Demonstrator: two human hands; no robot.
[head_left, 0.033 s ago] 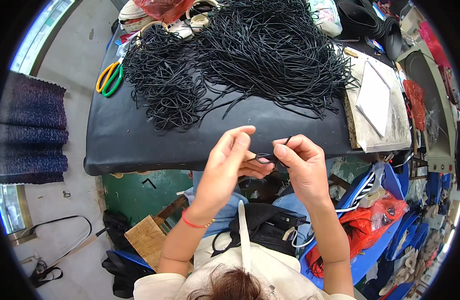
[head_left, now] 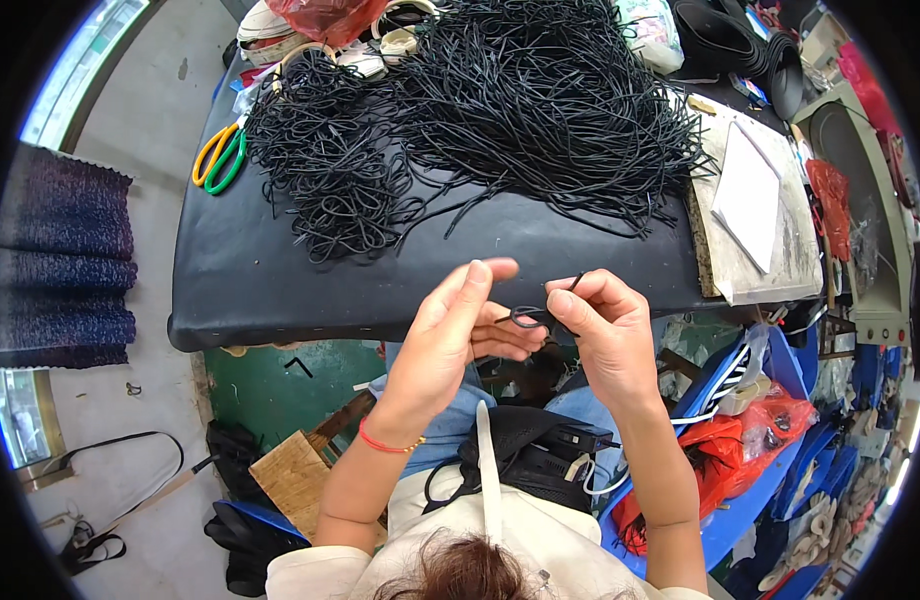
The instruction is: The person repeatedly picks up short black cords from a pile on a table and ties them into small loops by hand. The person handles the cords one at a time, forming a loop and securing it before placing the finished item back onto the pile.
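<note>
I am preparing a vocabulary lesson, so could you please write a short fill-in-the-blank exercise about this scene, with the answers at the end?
1. The right hand pinches a cord whose colour is ____.
2. The left hand has a bracelet at its ____.
3. The scissors have one orange handle and one ____ handle.
4. In the picture, the larger cord pile lies to the ____ of the smaller cord pile.

Missing words: black; wrist; green; right.

Wears cream short-slv top (head_left: 550, 535), blue jeans (head_left: 445, 425), red L-wrist bracelet (head_left: 380, 446) w/ gold beads (head_left: 417, 444).
</note>
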